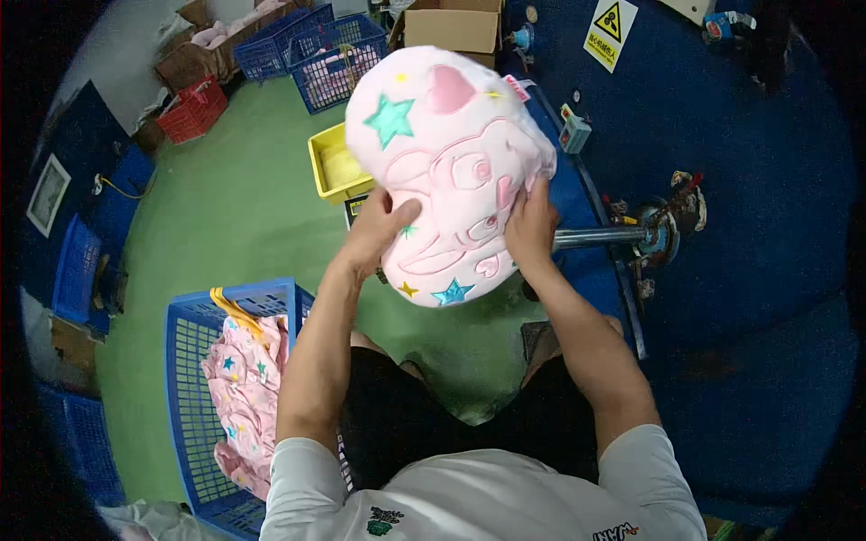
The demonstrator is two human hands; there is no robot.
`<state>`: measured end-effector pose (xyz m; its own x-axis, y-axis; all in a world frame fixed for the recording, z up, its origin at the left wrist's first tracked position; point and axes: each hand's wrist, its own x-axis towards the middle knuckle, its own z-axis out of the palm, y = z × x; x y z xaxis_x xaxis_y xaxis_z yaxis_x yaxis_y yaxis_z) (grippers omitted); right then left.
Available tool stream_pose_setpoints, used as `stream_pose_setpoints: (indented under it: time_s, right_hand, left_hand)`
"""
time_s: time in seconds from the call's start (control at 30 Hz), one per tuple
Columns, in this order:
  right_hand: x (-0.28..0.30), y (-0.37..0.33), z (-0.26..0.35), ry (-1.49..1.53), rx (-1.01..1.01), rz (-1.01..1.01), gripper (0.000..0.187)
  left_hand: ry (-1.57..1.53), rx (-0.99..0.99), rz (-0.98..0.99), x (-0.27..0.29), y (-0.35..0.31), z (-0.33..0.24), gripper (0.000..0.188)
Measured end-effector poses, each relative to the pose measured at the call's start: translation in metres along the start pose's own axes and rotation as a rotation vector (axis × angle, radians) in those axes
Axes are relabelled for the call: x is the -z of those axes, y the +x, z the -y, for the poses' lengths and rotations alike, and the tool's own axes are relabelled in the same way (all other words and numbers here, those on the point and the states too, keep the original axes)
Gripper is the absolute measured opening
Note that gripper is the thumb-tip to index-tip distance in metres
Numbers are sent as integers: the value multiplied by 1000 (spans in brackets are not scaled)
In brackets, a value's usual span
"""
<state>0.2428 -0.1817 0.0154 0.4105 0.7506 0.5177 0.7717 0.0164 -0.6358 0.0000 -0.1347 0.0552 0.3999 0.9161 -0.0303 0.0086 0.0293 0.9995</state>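
Both hands are up on the pink cushion (448,171), and they have it clamped between them. The left hand (379,230) presses its palm against the lower left edge, thumb lying across the front of the fabric. The right hand (532,225) grips the right edge, fingers curled onto the cloth just below the white tag side. The cushion is held up in the air in front of the person's chest, above the knees, its embroidered face turned toward the camera: an outlined animal figure, teal stars, small yellow stars, a pink heart near the top. A small pink label (518,87) sticks out at its upper right edge.

Right behind the right hand, a metal tube (600,237) runs sideways out of the blue machine (722,225); whether the cushion touches it cannot be told. Behind the cushion sits a yellow bin (332,164) on the green floor (234,216).

Down at the person's left, a blue mesh basket (191,361) holds more pink star-printed fabric (248,388), limp and unfilled. Farther back stand another blue basket (316,54), a red basket (192,110) and a cardboard box (451,27).
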Motion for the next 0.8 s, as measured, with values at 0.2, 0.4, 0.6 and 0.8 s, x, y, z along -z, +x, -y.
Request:
stream_pose_setpoints:
  time_s: [0.2, 0.4, 0.6, 0.8]
  right_hand:
    - [25, 0, -12, -133, 322, 108, 22]
    - [42, 10, -45, -249, 216, 117, 23]
    - [17, 2, -34, -188, 173, -21, 19]
    - [15, -3, -16, -237, 184, 20, 15]
  left_hand:
    - [-179, 179, -242, -56, -78, 85, 46]
    - [-58, 137, -120, -95, -62, 76, 51]
    - [-152, -7, 11, -46, -17, 14, 58]
    - [-190, 193, -56, -43, -56, 38, 62]
